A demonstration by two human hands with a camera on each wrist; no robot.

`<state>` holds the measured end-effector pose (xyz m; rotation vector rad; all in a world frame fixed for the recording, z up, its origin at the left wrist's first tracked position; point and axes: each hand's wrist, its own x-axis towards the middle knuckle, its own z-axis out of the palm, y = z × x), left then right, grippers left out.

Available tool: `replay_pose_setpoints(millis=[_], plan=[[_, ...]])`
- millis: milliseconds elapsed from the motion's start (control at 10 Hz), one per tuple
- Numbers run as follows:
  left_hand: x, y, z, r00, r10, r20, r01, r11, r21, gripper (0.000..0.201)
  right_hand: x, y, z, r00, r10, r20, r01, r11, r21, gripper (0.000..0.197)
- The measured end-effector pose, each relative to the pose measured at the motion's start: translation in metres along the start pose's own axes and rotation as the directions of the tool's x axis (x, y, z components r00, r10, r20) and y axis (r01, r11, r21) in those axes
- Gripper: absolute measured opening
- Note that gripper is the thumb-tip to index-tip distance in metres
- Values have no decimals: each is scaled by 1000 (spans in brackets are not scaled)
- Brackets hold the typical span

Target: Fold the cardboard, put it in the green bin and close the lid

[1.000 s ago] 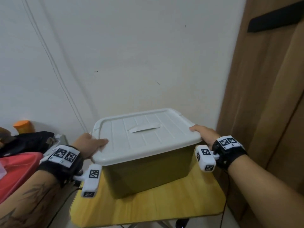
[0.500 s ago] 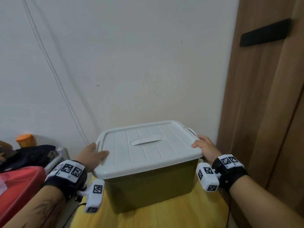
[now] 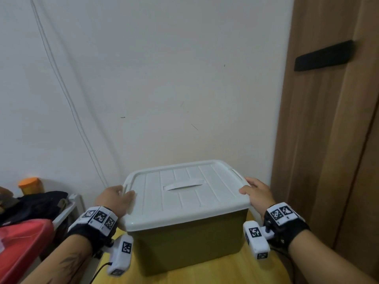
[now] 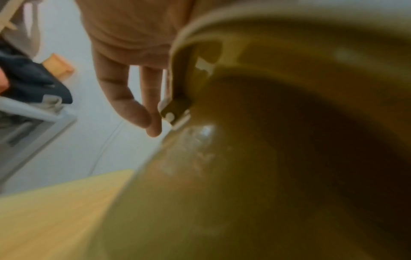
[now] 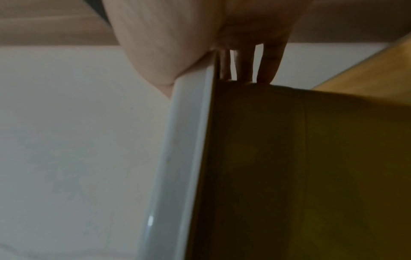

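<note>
Pressing a white lid [image 3: 184,193] onto a green bin [image 3: 188,240] on a yellow tabletop [image 3: 205,271].

Both hands clasp the lid's side edges, the left hand [image 3: 114,198] with thumb on top and fingers [image 4: 131,105] hanging below the rim, the right hand [image 3: 256,191] likewise. The cardboard is out of sight, presumably inside. Uneven pressure could leave the far side clip [image 3: 235,174] unseated, or tightly folded cardboard might spring up and push the lid askew.

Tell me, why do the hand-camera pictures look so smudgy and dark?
Left wrist view: the camera sits very close to the bin, so it blurs, with a glare spot. Right wrist view: the bin's side lies in shadow under the lid. Head view: sharp, evenly lit.
</note>
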<state>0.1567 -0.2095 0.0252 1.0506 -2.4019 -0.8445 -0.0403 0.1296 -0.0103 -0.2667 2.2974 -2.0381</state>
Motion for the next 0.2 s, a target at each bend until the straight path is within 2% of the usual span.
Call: replay_pose_setpoints(millis=[100, 200], plan=[[-9, 4, -7, 995, 53, -79, -44, 993, 114, 42, -1, 3, -6, 996, -69, -54, 61, 990, -130, 30], [-14, 0, -9, 976, 173, -129, -157, 979, 129, 47, -9, -10, -14, 965, -210, -158, 187, 971, -149, 23]])
